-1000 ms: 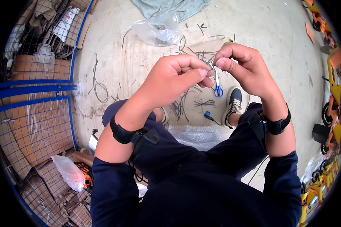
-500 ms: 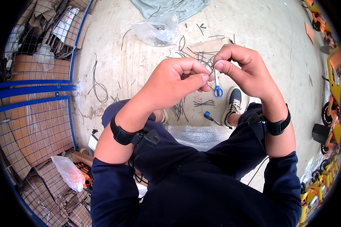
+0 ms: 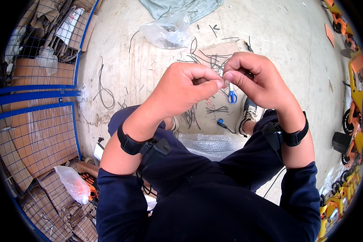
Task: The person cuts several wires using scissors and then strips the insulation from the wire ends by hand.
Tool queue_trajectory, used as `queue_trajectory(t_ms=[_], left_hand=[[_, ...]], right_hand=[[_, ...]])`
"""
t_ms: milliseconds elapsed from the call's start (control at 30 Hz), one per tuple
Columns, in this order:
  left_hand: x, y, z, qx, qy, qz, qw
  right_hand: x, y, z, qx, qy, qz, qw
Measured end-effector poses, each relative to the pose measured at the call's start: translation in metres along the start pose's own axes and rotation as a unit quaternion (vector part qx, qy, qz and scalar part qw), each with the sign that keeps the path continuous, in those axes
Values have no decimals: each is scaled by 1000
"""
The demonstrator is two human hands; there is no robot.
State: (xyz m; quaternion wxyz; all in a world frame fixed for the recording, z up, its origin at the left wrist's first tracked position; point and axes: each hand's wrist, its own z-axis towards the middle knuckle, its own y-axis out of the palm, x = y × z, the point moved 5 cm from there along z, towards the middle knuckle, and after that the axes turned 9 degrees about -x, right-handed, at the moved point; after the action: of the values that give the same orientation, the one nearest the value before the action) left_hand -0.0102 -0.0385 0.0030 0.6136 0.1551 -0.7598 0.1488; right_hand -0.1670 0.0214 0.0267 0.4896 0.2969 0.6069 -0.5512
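Observation:
My left hand (image 3: 189, 84) and my right hand (image 3: 252, 78) meet at the fingertips, both pinched on something thin and small, too hidden to name. Behind them, scissors with blue handles (image 3: 232, 97) lie on the floor, their blades partly covered by my fingers. Dark cut wires or cords (image 3: 191, 117) are scattered around, some over a flat cardboard piece (image 3: 209, 50). A cable with a blue connector (image 3: 221, 122) lies between my shoes, and bubble wrap (image 3: 205, 143) is under my legs.
Blue mesh cages (image 3: 72, 125) with cardboard stand at the left, a plastic bag (image 3: 72, 185) beside them. A grey-green cloth (image 3: 203, 8) and clear plastic (image 3: 161, 34) lie ahead. Yellow and orange wheeled machines (image 3: 353, 113) line the right. My shoe (image 3: 248, 115) is beyond my right knee.
My right hand has shifted slightly down and to the left, and its fingertips now sit closer against those of my left hand, hiding more of what is between them.

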Motion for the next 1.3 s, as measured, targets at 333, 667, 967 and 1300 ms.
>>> queue_trajectory(t_ms=[333,667,967,1300], left_hand=[[6,0,0,29,49,10,998],[13,2,-3,56,94,110,988],[2,3,-1,61,44,73,994],[7,2,-2,85,57,108,989]], right_hand=[[8,-2,-2,16,55,46,997],[11,2,-1,18,71,62,995],[10,4,0,21,113,52,992],[11,5,1,23,99,43,994]])
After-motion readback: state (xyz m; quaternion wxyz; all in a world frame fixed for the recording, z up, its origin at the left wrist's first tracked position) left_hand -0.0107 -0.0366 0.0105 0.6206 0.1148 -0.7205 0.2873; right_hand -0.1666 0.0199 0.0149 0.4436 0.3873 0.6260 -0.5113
